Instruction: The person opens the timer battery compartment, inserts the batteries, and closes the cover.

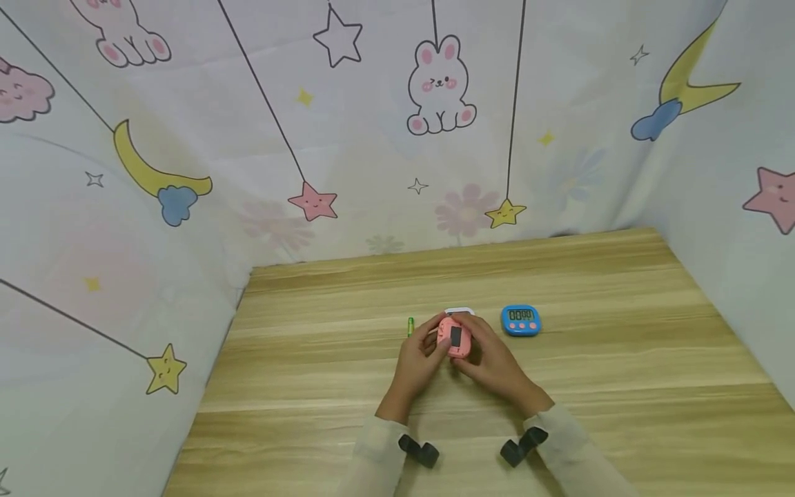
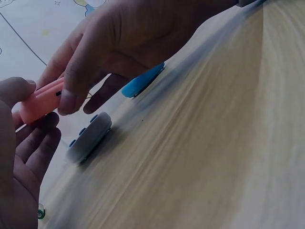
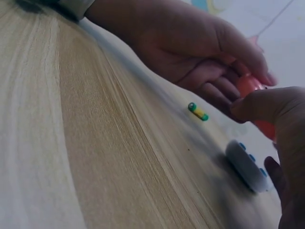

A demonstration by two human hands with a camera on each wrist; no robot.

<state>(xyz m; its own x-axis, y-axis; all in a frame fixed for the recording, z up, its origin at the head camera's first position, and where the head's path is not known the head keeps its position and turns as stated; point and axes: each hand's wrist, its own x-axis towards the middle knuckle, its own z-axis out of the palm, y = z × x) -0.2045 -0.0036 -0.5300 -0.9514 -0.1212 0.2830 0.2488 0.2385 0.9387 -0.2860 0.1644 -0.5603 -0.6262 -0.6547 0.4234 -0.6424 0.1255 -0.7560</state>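
A small pink digital timer with a dark display is held up off the table between both hands. My left hand grips its left side, the thumb lying along its edge. From the other side my right hand pinches it, thumb below and fingers above. Just behind the hands a white timer lies on the table, mostly hidden in the head view; its blue buttons show in the left wrist view. A green and yellow battery lies beyond the left hand's fingers.
A blue timer with pink buttons, its display reading zeros, lies right of the hands on the wood-grain table. White curtains printed with rabbits, stars and moons surround the table at the back and sides.
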